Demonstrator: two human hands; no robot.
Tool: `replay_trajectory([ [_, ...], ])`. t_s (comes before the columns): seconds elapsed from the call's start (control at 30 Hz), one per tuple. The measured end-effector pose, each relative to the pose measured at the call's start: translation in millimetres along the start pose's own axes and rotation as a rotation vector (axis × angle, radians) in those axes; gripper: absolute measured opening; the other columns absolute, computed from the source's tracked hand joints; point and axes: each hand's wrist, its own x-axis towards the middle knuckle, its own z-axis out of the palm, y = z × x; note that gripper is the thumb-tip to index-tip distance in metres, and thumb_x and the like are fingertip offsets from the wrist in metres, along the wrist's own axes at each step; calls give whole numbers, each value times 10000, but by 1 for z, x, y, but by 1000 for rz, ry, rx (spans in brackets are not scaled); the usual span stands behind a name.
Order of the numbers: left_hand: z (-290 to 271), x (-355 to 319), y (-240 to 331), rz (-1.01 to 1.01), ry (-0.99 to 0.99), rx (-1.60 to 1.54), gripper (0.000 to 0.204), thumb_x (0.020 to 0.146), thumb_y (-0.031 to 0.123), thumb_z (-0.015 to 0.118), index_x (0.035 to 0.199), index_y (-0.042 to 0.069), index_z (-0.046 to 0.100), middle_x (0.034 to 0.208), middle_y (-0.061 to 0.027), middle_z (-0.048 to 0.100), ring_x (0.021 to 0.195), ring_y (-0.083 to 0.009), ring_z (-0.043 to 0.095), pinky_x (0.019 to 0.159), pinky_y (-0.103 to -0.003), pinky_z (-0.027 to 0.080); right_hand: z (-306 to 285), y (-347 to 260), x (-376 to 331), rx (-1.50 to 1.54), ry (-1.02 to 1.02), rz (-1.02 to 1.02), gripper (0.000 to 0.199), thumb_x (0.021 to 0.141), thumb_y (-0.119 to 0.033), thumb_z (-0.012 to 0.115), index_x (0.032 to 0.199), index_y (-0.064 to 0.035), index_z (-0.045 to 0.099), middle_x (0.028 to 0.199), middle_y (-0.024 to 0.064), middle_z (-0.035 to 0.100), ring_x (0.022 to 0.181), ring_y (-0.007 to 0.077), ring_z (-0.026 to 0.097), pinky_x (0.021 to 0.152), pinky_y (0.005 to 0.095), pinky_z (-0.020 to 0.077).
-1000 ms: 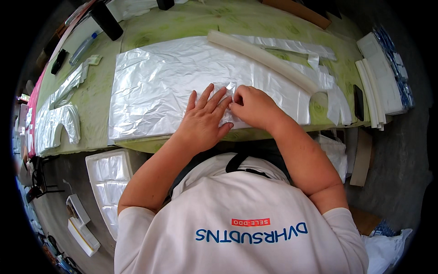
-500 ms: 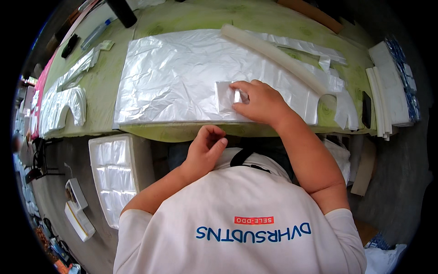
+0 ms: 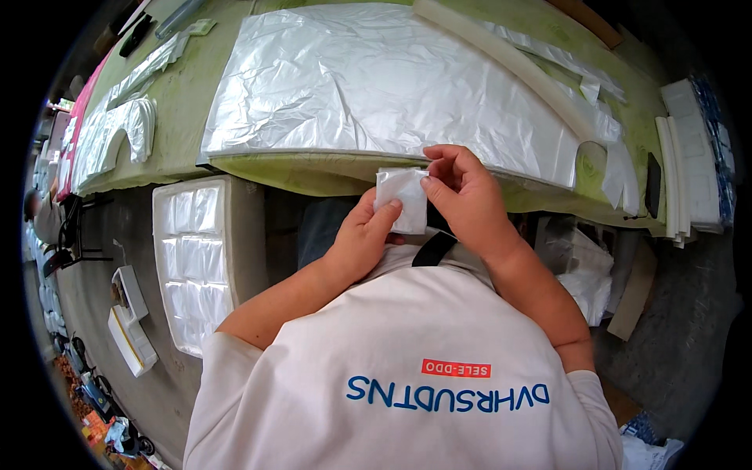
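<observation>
A small folded packet of whitish plastic film (image 3: 405, 202) is held over my lap, just off the table's near edge. My left hand (image 3: 363, 235) grips its left side, thumb on top. At its upper right corner, my right hand (image 3: 464, 197) pinches with thumb and forefinger, the other fingers curled. Beyond both hands, a wide stack of crinkled clear plastic sheets (image 3: 313, 86) lies flat on the green-covered table (image 3: 184, 141). A long pale roll or tube (image 3: 505, 66) rests slantwise across the right part of the stack.
To my left below the table stands a white foam box (image 3: 235, 266) filled with rows of folded film packets. Cut plastic bags (image 3: 117, 145) lie at the table's left. Offcut strips (image 3: 615, 168), a dark flat object (image 3: 653, 185) and white tubes (image 3: 675, 180) are at the right end.
My right hand has lifted the folded film packet off the stack and brought it toward me. My left hand has closed on the packet's left side.
</observation>
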Motion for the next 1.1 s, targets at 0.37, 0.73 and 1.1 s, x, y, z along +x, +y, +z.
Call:
replay_trajectory([
  [0.37,-11,-4,-17,461,2,377,250,1054,206,560,1210,11,543,1067,-92,631,961,-137,573,839,-301,494,13,8,-5,373,-92,83,415,911,-10,676,1305,-58,555,1152,37,586,962,81,549,800,246,503],
  [0.73,-11,-1,-19,530,119,-171,331,973,55,666,1230,71,457,1028,-13,561,942,-94,558,802,-244,506,19,13,-6,394,61,47,285,917,26,652,1183,-54,588,1059,8,575,972,80,542,865,233,470],
  [1.1,-34,-6,-21,407,64,-192,276,971,24,666,1211,87,545,1113,-15,600,1013,-86,573,902,-256,485,28,15,-5,387,58,2,265,935,50,621,1176,-47,566,1049,1,566,959,82,537,885,226,454],
])
